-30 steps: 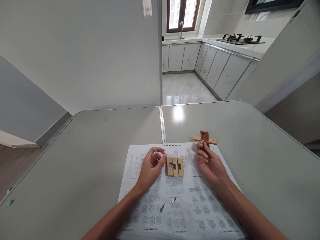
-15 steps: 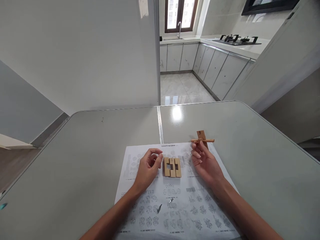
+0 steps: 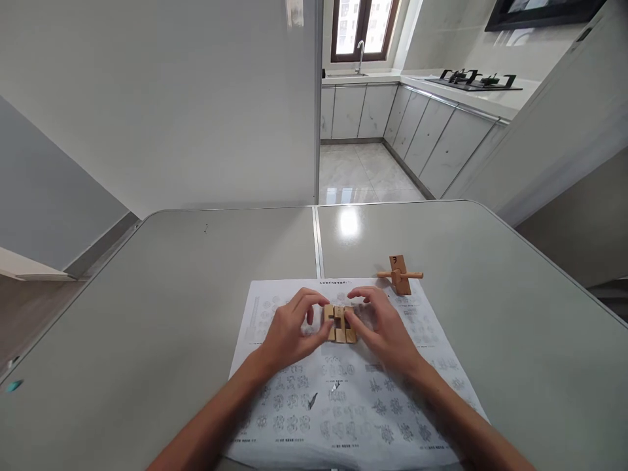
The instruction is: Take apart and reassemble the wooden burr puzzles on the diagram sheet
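Three notched wooden puzzle pieces [image 3: 339,332] lie side by side on a printed instruction sheet [image 3: 294,451]. My left hand [image 3: 293,327] is at their left side, thumb against the left piece and fingers curved apart from the thumb. On the other side is my right hand [image 3: 385,327], its thumb touching the right piece and its fingers spread above. Neither hand has lifted a piece. Beyond my right hand, at the sheet's far right corner, rests a wooden cross-shaped assembly [image 3: 400,275]: a flat board marked with a character, crossed by a thin rod.
The sheet lies on a grey-green table [image 3: 147,340] with a seam running away from me. Two small dark scraps [image 3: 313,400] are on the sheet. A small teal object [image 3: 14,386] is at the far left. Past the table are a wall and a kitchen.
My right hand has left the cross-shaped assembly, which stays at the corner, and moved left to the notched pieces. My left hand has come slightly right, its thumb now at the left piece.
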`<state>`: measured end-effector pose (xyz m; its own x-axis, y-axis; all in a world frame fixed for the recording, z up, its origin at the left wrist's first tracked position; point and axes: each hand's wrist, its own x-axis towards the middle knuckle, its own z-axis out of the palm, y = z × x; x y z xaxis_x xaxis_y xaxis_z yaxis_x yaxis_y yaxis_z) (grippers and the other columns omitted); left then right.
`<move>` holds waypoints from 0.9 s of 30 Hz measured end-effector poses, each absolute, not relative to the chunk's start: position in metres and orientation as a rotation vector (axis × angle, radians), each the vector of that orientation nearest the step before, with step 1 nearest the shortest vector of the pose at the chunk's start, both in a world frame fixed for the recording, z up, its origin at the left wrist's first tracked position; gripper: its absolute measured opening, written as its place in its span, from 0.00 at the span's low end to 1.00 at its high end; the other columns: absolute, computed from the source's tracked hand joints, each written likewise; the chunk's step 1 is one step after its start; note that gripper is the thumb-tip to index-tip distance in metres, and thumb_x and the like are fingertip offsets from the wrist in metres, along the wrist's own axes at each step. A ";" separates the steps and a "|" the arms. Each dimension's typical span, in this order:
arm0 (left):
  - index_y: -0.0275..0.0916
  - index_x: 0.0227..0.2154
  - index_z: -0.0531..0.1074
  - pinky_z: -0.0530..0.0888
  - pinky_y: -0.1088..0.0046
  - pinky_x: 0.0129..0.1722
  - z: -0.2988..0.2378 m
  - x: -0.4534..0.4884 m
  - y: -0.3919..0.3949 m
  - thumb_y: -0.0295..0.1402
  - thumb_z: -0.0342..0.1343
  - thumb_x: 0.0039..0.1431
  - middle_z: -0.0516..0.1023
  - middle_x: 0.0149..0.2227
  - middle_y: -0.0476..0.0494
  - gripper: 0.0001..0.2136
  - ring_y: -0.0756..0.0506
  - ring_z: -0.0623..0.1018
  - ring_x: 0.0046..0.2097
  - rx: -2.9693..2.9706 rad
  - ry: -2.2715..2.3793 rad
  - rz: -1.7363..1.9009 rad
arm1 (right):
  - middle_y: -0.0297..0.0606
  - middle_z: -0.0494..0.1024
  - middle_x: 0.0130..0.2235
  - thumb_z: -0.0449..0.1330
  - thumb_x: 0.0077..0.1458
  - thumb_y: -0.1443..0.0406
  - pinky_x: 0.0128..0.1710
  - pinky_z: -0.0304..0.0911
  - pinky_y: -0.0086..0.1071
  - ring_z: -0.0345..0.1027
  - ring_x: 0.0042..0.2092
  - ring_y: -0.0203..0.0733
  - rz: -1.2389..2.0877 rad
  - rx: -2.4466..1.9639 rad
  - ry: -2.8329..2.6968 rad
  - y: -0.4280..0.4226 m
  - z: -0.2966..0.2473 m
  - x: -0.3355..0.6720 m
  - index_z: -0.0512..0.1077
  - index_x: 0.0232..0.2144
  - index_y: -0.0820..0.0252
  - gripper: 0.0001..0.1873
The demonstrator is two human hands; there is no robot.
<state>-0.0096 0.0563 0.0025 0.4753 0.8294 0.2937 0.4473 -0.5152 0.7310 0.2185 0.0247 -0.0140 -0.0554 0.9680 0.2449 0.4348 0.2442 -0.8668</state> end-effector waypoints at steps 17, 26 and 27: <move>0.49 0.64 0.65 0.80 0.59 0.50 -0.003 -0.021 0.065 0.37 0.65 0.65 0.72 0.62 0.37 0.26 0.44 0.80 0.44 2.194 0.858 0.796 | 0.46 0.71 0.57 0.71 0.58 0.58 0.57 0.70 0.54 0.68 0.59 0.59 0.821 -1.262 -1.843 0.024 -0.020 0.224 0.68 0.59 0.49 0.29; 0.51 0.66 0.62 0.76 0.55 0.58 -0.006 -0.016 0.059 0.29 0.67 0.61 0.70 0.61 0.40 0.32 0.43 0.79 0.50 1.962 0.933 0.973 | 0.42 0.72 0.58 0.70 0.58 0.60 0.56 0.68 0.49 0.68 0.55 0.54 0.837 -1.244 -1.633 0.021 -0.012 0.218 0.67 0.60 0.46 0.30; 0.51 0.65 0.62 0.76 0.55 0.58 -0.005 -0.015 0.058 0.29 0.66 0.61 0.69 0.62 0.39 0.32 0.43 0.79 0.50 1.941 0.926 0.982 | 0.42 0.72 0.58 0.70 0.57 0.60 0.56 0.68 0.49 0.68 0.55 0.54 0.831 -1.250 -1.616 0.020 -0.012 0.217 0.67 0.59 0.46 0.30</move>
<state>-0.0146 0.0575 -0.0053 0.4413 0.8424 0.3094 0.2593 -0.4497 0.8547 0.2173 0.0205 -0.0115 -0.0811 0.9648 0.2501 0.3582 0.2624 -0.8960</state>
